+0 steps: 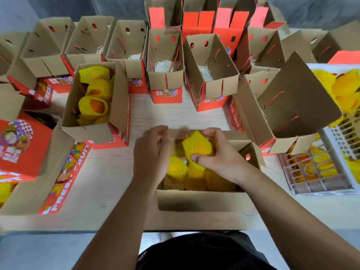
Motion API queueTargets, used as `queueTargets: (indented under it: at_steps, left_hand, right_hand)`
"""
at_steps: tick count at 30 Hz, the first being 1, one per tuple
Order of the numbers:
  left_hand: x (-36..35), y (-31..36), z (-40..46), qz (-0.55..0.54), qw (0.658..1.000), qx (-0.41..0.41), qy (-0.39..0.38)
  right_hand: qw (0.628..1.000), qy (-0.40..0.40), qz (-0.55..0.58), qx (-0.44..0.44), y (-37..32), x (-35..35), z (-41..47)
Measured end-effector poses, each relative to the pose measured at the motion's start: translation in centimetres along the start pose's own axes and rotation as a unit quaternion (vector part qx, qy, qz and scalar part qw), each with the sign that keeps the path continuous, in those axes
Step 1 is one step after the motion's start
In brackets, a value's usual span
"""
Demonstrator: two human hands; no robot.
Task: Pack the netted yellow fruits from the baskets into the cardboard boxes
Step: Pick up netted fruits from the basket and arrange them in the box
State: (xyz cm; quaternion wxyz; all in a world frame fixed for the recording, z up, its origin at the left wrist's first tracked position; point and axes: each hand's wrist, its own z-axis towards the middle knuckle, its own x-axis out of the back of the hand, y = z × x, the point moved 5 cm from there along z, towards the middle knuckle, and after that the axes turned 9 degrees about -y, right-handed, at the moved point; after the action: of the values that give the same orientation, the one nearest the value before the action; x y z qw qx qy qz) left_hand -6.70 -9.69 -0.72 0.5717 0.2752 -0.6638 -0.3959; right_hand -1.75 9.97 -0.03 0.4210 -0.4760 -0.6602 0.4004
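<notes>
Fruit [196,145] in yellow netting is held by the right hand [216,152], whose grip is curled round it, thumb pressed on the lower edge of the net, just above the open box [202,199] at the near edge of the worktop [109,172]. Several netted fruits [176,168] are already seen lying inside that box. The left hand [151,152] is set against the far flap of the box with fingers bent over the flap's edge; whether it is pinched or only touched cannot be told because of blur. A filled box [93,100] stands toward the left edge, boxes lined only with straw [165,65] along the far edge, and a basket [319,172] with more netted fruit at the right edge. From here, the net could be dragged off the fruit if it is pushed down against its neighbours, and bruising is judged likely if it is forced into too tight a gap. The flap could also fold inward and block the opening.
</notes>
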Motion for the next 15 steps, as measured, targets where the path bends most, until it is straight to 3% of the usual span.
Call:
queueTargets:
  at_steps: [1,2,5,7,9,12,15]
  left_hand:
    - [0.2,-0.6,0.3,0.096,0.995,-0.035,0.003]
    - [-0.1,-1.6,0.4,0.126,0.991,-0.039,-0.028]
    - [-2.0,-3.7,-0.4,0.075,0.994,-0.002,-0.083]
    - [-2.2,-4.0,-1.0,0.084,0.995,-0.002,-0.048]
    - [-2.1,-3.9,-1.4,0.108,0.994,-0.012,-0.022]
    - [-2.0,-3.7,-1.8,0.120,0.992,-0.036,-0.012]
    - [-2.2,-3.5,-1.3,0.142,0.989,-0.027,-0.023]
  right_hand:
    - [0.996,-0.040,-0.082,-0.001,0.1,-0.1,0.1]
    - [0.980,-0.092,-0.175,-0.008,0.5,-0.7,0.3]
    - [0.879,-0.236,-0.412,-0.033,2.3,-4.4,1.6]
    - [0.852,-0.286,-0.431,-0.081,4.0,-7.1,2.7]
    - [0.862,-0.292,-0.398,-0.109,5.2,-8.8,3.3]
    - [0.837,-0.272,-0.462,-0.109,7.2,-9.3,4.4]
    - [0.853,-0.266,-0.429,-0.130,7.3,-8.0,4.5]
